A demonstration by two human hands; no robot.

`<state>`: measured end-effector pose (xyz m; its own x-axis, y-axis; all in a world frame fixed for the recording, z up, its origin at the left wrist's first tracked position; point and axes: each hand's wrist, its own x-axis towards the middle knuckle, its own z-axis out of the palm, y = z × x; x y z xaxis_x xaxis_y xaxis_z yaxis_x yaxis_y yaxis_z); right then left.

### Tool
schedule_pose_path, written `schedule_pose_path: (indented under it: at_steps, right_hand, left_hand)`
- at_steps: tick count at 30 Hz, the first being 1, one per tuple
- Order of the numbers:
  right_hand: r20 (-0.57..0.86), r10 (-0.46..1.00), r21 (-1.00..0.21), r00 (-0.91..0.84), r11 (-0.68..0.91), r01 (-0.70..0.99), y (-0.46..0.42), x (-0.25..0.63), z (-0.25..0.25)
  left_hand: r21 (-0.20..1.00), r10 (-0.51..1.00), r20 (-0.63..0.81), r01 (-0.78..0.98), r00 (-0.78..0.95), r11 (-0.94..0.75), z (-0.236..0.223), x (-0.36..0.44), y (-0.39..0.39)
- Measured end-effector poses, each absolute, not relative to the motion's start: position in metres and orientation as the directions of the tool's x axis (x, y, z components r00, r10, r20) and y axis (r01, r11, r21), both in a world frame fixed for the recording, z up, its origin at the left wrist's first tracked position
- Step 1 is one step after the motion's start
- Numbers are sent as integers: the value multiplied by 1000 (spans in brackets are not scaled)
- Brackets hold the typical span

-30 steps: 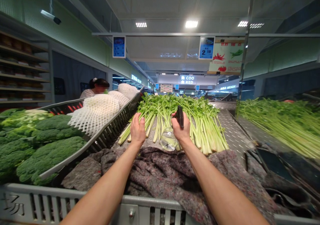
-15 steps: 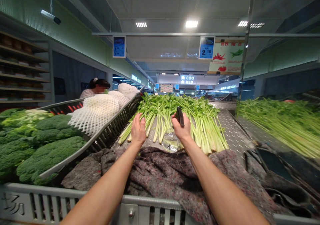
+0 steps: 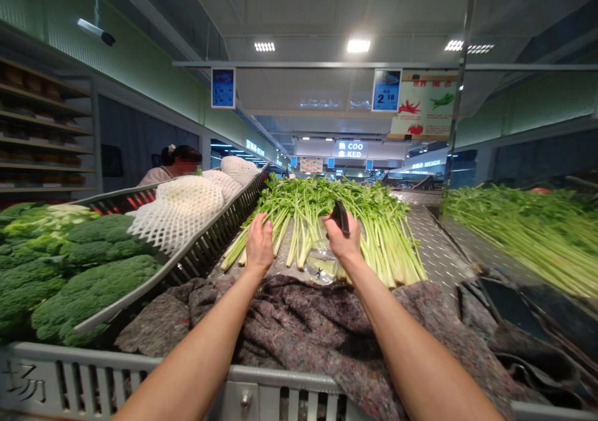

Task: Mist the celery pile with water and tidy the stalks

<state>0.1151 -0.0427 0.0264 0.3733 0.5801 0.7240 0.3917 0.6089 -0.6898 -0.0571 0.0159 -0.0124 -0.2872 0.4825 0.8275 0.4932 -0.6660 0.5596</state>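
My right hand [image 3: 344, 237] is closed around a spray bottle [image 3: 321, 266] with a clear, rounded body and a black head that sticks up above my fist. The bottle is over the near ends of the celery [image 3: 380, 246], which lies in a wide row with its leaves at the far side. My left hand [image 3: 259, 243] holds nothing. Its fingers are apart and slightly curved, above or beside the left-hand celery stalks; whether it touches them I cannot tell.
A grey-brown felt blanket [image 3: 299, 334] lies bunched along the slotted front rail [image 3: 284, 377]. Left stands a black crate [image 3: 224, 234] beside broccoli [image 3: 100, 278] and white foam netting [image 3: 187, 206]. A mirror [image 3: 518, 159] rises at right. Another person [image 3: 172, 162] is beyond the crate.
My right hand has shifted slightly right with the spray bottle, and its black head leans more. My left hand has barely moved. The other person has moved a little left.
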Motion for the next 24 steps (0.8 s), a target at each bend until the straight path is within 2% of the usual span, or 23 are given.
schedule_pose_path:
  at_steps: [24]
  right_hand:
    - [709,549,-705,442,531,469,-43,118,28]
  left_hand:
    - [537,476,841,505,-256,-676,-12,-56,14]
